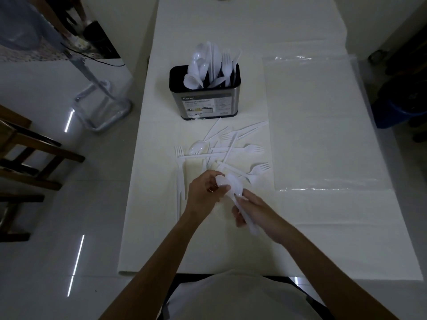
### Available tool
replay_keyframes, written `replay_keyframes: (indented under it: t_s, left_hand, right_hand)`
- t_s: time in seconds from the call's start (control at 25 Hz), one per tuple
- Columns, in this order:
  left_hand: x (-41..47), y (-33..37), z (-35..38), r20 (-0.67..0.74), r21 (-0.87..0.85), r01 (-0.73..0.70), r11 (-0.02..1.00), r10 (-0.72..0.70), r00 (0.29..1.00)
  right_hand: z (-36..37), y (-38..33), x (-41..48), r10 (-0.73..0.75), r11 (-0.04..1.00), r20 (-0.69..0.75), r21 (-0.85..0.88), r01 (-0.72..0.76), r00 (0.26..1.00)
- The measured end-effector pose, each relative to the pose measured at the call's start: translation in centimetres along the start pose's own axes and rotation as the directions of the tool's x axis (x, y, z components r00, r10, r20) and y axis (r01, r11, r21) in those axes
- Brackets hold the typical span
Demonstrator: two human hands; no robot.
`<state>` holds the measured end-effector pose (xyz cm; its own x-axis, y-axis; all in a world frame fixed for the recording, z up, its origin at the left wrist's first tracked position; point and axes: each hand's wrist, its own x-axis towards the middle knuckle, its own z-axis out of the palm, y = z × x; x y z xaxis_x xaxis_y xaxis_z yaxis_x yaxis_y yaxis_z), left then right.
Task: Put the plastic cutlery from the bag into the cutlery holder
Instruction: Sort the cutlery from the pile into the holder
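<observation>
A dark metal cutlery holder [204, 105] stands mid-table with several white plastic spoons, forks and knives upright in it. In front of it lies a loose pile of white plastic cutlery [231, 148] on the white table cover. Just below the pile, my left hand [203, 192] pinches the bowl ends of a bunch of white spoons [234, 187]. My right hand [251, 213] grips the handles of the same bunch, which stick out below its fingers. The clear plastic bag [323, 125] lies flat to the right.
The table [323, 239] is long and covered in white. A wooden chair [27, 155] and a metal stand [101, 105] are on the floor to the left. A blue bucket [399, 105] sits off the right edge.
</observation>
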<state>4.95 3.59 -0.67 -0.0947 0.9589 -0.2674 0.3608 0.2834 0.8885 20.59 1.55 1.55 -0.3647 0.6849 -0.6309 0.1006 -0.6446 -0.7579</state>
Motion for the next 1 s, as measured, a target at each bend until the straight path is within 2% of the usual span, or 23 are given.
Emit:
replay_keyframes:
  t_s: [0.08,0.24,0.36,0.44,0.52,0.6,0.68,0.88,1.0]
  left_hand:
    - [0.1,-0.2,0.3,-0.032,0.048,-0.047,0.998,0.049,0.998]
    - [2.2,-0.1,0.0,0.031,0.174,-0.161,0.971,0.158,0.987]
    - [6.5,-0.4,-2.4,-0.108,0.277,-0.124,0.953,0.159,0.981]
    - [9.6,-0.8,-4.3,-0.158,0.496,-0.039,0.868,0.134,0.978]
    - [11.6,-1.0,-5.3,-0.056,0.705,-0.019,0.709,0.081,0.995]
    - [12.3,-0.8,-5.1,0.045,0.793,-0.066,0.606,0.051,0.998]
    - [12.3,-0.5,-4.4,0.074,0.791,-0.108,0.603,0.08,0.994]
    - [11.8,-0.7,-4.7,0.07,0.637,-0.205,0.743,0.209,0.975]
    - [11.5,-0.8,-5.6,0.122,0.58,-0.282,0.765,0.26,0.958]
  right_hand:
    - [0.7,0.6,0.2,0.041,0.994,0.006,0.097,-0.041,0.999]
    - [0.1,1.1,0.6,0.061,0.995,-0.025,-0.081,-0.063,0.998]
    - [-1.2,1.2,0.9,0.054,0.994,-0.126,-0.085,-0.065,0.991]
    - [-1.9,1.3,1.0,0.055,0.996,-0.182,-0.06,-0.067,0.982]
    - [-2.3,1.5,1.0,0.057,0.997,-0.224,-0.035,-0.067,0.973]
    - [-2.5,1.5,1.1,0.059,0.998,-0.249,-0.009,-0.063,0.967]
    - [-2.5,1.5,1.2,0.056,0.998,-0.26,0.005,-0.057,0.964]
    - [-3.1,0.6,1.5,0.02,0.999,-0.286,-0.026,-0.028,0.958]
    - [-3.8,-0.2,1.9,0.015,0.999,-0.301,-0.043,-0.029,0.953]
